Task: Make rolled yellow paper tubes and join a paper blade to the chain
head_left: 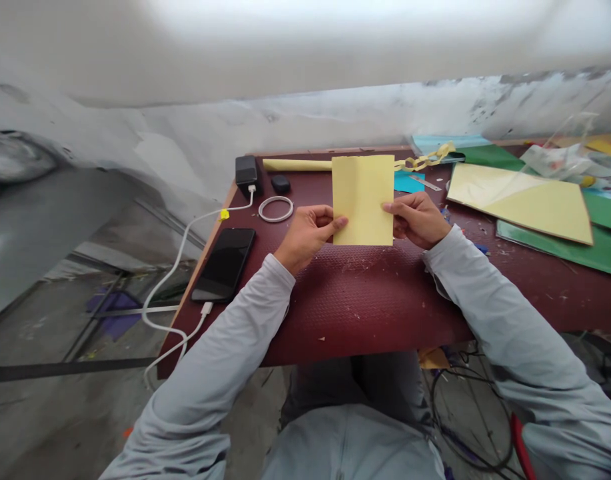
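Observation:
A pale yellow rectangle of paper [363,200] is held upright above the dark red table, its face toward me. My left hand [310,233] pinches its lower left edge, thumb in front. On the opposite edge, my right hand [418,217] grips the paper between thumb and fingers, which are partly hidden behind it. Beyond the paper lies a long yellow roll or folded strip [298,165]. A yellow paper chain [428,160] rests behind my right hand, near a blue paper piece [409,181] and a small metal strip [425,183].
On the table's [355,300] left side are a phone [224,265], a black power block [246,173], a white cable [185,233], a white ring [276,209] and a small black case [280,184]. Yellow sheets [525,203] and green sheets [565,250] lie at right.

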The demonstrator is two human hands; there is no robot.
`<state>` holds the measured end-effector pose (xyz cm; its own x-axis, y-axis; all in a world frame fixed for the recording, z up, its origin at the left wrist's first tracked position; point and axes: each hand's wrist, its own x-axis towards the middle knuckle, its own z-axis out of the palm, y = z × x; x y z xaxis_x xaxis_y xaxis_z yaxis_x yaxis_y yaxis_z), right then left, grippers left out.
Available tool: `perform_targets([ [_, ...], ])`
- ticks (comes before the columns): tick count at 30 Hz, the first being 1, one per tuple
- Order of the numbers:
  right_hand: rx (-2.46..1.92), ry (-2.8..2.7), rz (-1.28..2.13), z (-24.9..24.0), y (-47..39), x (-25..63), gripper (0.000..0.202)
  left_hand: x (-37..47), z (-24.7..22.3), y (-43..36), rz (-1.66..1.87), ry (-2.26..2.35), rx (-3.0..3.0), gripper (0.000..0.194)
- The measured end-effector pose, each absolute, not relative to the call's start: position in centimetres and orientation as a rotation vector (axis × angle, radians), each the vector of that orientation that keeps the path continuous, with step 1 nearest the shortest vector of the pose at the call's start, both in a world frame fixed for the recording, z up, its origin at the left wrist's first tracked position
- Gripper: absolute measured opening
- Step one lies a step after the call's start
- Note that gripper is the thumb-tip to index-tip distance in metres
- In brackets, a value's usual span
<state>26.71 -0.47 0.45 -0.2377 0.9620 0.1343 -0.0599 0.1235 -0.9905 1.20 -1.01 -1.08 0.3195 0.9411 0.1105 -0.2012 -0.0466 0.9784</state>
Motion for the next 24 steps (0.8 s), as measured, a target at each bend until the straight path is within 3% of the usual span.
perform_targets([
  [15, -0.905, -1.269, 1.134, 0.2, 0.3, 26.5, 0.034, 1.2, -1.5, -1.2, 0.98, 0.76, 1.279, 0.036],
  [24, -0.906, -1.245, 0.966, 0.4, 0.6, 26.8, 0.042, 1.1, -1.7, -1.3, 0.908, 0.722, 1.278, 0.032],
])
